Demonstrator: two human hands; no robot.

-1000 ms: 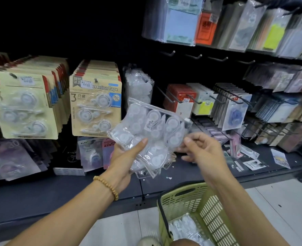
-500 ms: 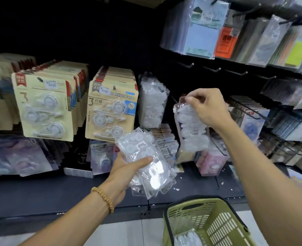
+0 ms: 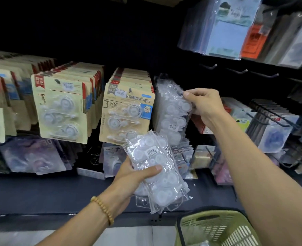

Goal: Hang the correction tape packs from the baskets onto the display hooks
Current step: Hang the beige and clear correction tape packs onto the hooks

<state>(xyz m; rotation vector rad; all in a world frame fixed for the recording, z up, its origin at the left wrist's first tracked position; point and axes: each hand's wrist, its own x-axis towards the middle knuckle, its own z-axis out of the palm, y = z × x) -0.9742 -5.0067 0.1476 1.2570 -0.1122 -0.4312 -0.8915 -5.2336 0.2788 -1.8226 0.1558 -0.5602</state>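
- Clear plastic correction tape packs are in both hands. The right hand (image 3: 202, 105), right of frame centre, pinches the top edge of one clear pack (image 3: 173, 110) between thumb and curled fingers and holds it against the front of the hanging row of clear packs (image 3: 164, 86).
- The left hand (image 3: 129, 176), at lower centre, grips a stack of clear packs (image 3: 157, 169), thumb across the front and fingers behind. The stack tilts with its top toward the upper left.
- A green basket (image 3: 215, 228) stands at the lower right edge of the frame. Whether more packs lie in it cannot be told.
- The step in hand appears to be seating the pinched pack on its display hook. The hook tip is hidden behind plastic, so the hang hole should be found by feel, with the pack kept upright and pushed straight back.
- To the left, a row of carded packs (image 3: 127, 110) hangs just beside the clear row. The gap is narrow, so sideways drift may catch the card edges.
- Bare hooks (image 3: 208, 66) project at upper right, well above the right hand, and wire pegs (image 3: 263, 116) stand out at far right. Open room lies below, over the dark shelf (image 3: 58, 192).
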